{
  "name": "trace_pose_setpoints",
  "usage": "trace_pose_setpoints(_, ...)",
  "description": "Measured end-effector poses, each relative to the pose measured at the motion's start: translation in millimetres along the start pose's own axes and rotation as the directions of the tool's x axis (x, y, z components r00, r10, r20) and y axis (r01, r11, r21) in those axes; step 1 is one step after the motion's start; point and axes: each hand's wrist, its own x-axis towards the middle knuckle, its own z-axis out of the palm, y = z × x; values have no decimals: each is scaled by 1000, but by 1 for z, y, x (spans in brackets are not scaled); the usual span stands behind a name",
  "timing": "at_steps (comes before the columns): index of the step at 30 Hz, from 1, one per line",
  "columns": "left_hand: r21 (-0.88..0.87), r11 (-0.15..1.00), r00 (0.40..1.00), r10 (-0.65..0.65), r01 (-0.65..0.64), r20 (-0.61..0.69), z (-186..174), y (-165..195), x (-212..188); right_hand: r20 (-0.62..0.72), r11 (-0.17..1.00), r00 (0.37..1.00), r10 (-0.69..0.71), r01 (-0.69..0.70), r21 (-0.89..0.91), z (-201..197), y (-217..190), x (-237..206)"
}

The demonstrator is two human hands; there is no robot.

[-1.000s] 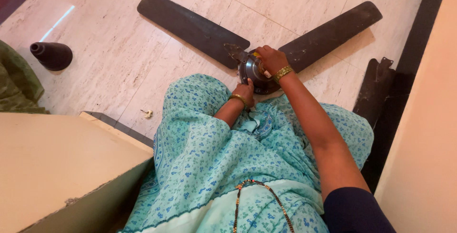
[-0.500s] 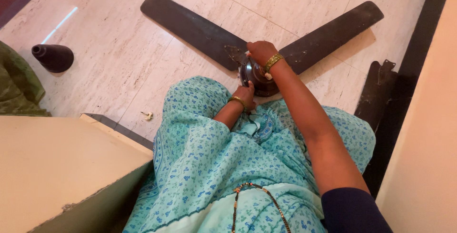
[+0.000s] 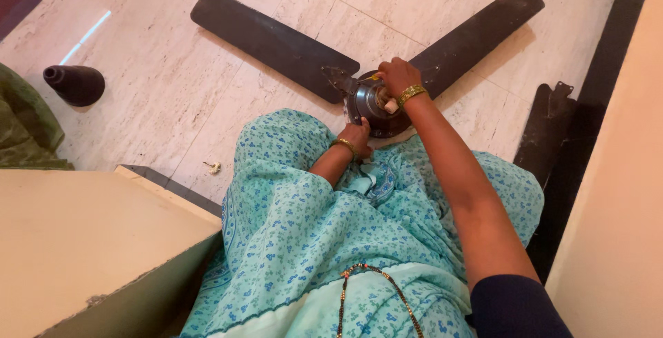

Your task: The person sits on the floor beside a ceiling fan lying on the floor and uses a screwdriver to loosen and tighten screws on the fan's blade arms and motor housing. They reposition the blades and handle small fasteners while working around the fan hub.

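Head view, left to right: dark cone-shaped fan cap (image 3: 74, 84) lying on pale marble floor (image 3: 173, 103), left hand (image 3: 356, 138) curled against round metal fan motor hub (image 3: 373, 103), right hand (image 3: 395, 77) closed over hub top, detached dark blade (image 3: 549, 127) at right.

Soft, even daylight fills the scene, bright and warm without harsh contrast. A narrow bluish-white streak of glare (image 3: 87, 36) lies on the polished cream marble floor (image 3: 173, 96) at about ten o'clock. The dark brown wooden fan blades (image 3: 273, 41) cast only thin, faint shadows beneath their edges. Focus is sharp at the centre; the pale beige box surface (image 3: 83, 241) at eight o'clock looks softer. Straight floor joints bow slightly towards the edges, showing a wide lens.
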Motion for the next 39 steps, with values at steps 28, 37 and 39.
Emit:
trace_pose_setpoints(28,-18,999,999,-33,34,27,1,2,20,-262,916,878,-400,376,-137,18,11,3)
trace_pose_setpoints(37,-33,999,999,-34,35,26,12,-2,15,-223,907,881,-417,386,-169,24,6,-2)
trace_pose_setpoints(39,-42,998,997,-53,55,50,11,-1,16,-210,903,881,-423,390,-182,23,6,-1)
